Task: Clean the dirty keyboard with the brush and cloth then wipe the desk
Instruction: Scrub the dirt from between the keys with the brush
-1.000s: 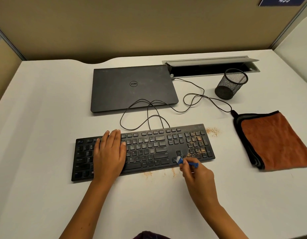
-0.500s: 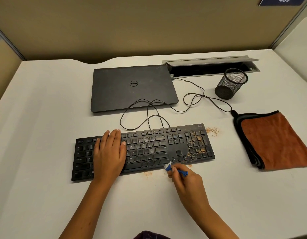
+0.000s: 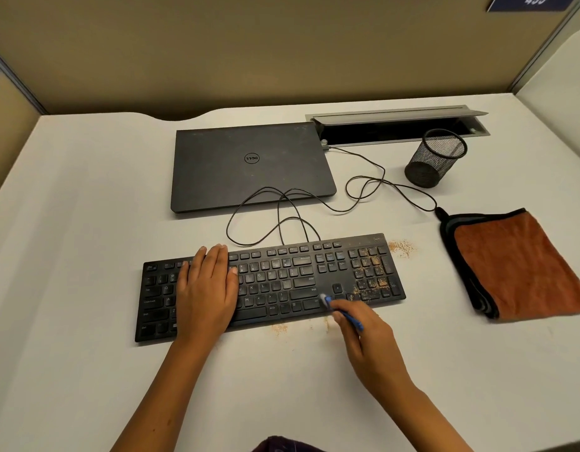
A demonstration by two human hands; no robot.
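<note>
Mesh cup (image 3: 434, 162): stood near the desk's (image 3: 86, 370) far right edge, nothing visible inside. Cable tray (image 3: 399, 127): open along the far edge, interior dark. Keyboard (image 3: 272, 285): lay mid-desk toward the near edge, brown crumbs on its right keys. Left hand (image 3: 207, 295): lay flat, fingers straight, on the keyboard's left keys. Right hand (image 3: 368, 344): pinched a blue brush (image 3: 342, 313), bristles at the keyboard's near edge. Cloth (image 3: 518, 265): lay folded at the right edge. Laptop (image 3: 249, 166): lay closed behind the keyboard.
</note>
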